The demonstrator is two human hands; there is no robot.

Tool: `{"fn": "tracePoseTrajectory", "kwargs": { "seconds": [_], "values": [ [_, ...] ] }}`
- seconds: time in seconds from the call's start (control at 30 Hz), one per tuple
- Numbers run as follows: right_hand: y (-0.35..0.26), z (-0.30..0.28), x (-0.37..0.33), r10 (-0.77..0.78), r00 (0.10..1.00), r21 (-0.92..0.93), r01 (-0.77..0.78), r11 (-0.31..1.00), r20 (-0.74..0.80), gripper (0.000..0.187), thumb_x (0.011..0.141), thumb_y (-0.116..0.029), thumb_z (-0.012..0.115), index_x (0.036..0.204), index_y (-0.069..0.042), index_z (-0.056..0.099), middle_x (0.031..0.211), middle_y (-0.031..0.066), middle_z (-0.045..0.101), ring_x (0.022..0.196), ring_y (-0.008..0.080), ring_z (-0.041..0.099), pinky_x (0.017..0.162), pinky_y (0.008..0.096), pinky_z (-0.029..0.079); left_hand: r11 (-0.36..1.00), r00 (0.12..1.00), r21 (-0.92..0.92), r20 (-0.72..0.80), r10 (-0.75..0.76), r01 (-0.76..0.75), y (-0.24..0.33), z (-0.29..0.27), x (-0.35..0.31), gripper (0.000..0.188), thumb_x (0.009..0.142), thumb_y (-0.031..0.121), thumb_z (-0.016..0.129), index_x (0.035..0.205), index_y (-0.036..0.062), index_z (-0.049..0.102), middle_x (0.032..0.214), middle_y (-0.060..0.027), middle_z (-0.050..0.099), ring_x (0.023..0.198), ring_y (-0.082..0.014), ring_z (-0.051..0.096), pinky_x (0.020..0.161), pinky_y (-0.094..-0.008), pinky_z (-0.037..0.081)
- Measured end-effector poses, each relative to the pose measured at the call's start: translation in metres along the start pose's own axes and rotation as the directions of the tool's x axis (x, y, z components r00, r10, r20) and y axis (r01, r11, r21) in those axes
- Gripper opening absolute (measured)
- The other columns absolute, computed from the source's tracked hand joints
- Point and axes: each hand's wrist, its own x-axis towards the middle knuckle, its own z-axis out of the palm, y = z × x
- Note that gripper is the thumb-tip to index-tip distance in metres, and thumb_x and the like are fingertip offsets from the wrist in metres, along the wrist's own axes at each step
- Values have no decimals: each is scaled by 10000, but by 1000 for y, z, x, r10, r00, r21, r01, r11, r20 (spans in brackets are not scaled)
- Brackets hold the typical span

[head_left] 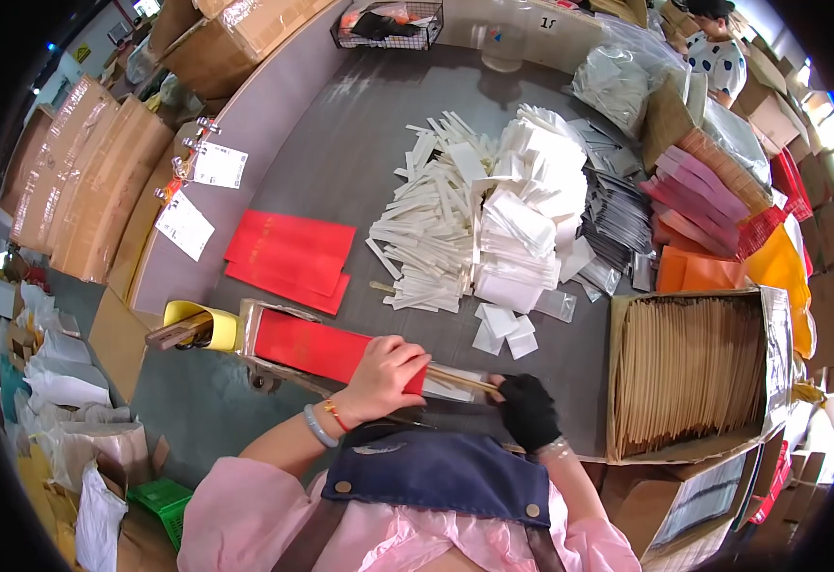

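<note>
My bare left hand [385,378] curls its fingers over the right end of a red paper sleeve [307,345], which lies in a narrow open box [248,329] at the table's near edge. My right hand [528,412], in a black fingerless glove, pinches the end of a slim tan wooden stick or bundle of sticks [464,378]. The stick runs leftward to the sleeve's end beside my left fingers; whether its tip is inside is hidden. More red sleeves [290,255] lie flat, overlapping, beyond the narrow box.
Heaps of white strips [426,219] and white packets [522,219] cover the table's middle. Dark packets [617,224] lie beside them. At right stands a carton [617,381] packed with thin tan sticks. A yellow cup [226,329] sits left. Another person [717,57] is far right.
</note>
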Motion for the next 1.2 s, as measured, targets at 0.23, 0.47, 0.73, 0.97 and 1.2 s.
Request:
{"fn": "tracePoseTrajectory", "kwargs": {
  "seconds": [0.23, 0.47, 0.73, 0.97, 1.2],
  "values": [
    [30, 10, -8, 203, 966, 214, -166, 963, -161, 180, 809, -54, 659, 987, -33, 656, 916, 135, 664, 889, 331, 646, 779, 401, 527, 996, 999, 87, 3, 32, -33, 14, 3, 19, 728, 610, 300, 845, 1235, 34, 582, 1196, -91, 539, 1108, -295, 489, 963, -440, 404],
    [-36, 28, 33, 123, 992, 794, -91, 601, 20, 514, 786, -254, 770, 1213, -70, 550, 1101, 131, 600, 954, 267, 624, 816, 415, 498, 995, 995, 45, -23, 92, -91, 14, 16, 34, 686, 626, 237, 823, 1251, 83, 585, 1179, -107, 542, 1082, -302, 504, 926, -430, 435],
    [-22, -33, 30, -80, 995, -170, 69, 983, -55, 652, 573, -427, 827, 1117, -154, 596, 1069, 67, 592, 1020, 286, 546, 877, 468, 380, 949, 951, 190, 233, 205, -251, 22, -29, 59, 154, 697, 144, 688, 841, 139, 634, 970, -107, 531, 918, -298, 511, 765, -399, 458],
    [-19, -55, 14, 73, 985, -157, -97, 983, -157, 576, 595, -381, 828, 1056, -129, 591, 1002, 80, 583, 977, 303, 553, 864, 459, 376, 891, 992, 452, -125, 19, 40, -63, -75, 42, 184, 664, 142, 725, 817, 68, 654, 1067, -125, 572, 1019, -330, 535, 866, -454, 459],
    [-32, -43, 18, 92, 993, -176, -103, 979, -71, 587, 602, -398, 821, 1075, -124, 604, 1021, 82, 588, 991, 297, 552, 891, 460, 363, 901, 873, 73, -291, -391, 428, -8, 17, -3, 795, 614, 468, 853, 1213, 12, 598, 1321, -174, 484, 1260, -374, 401, 1060, -591, 281]
  ]
}}
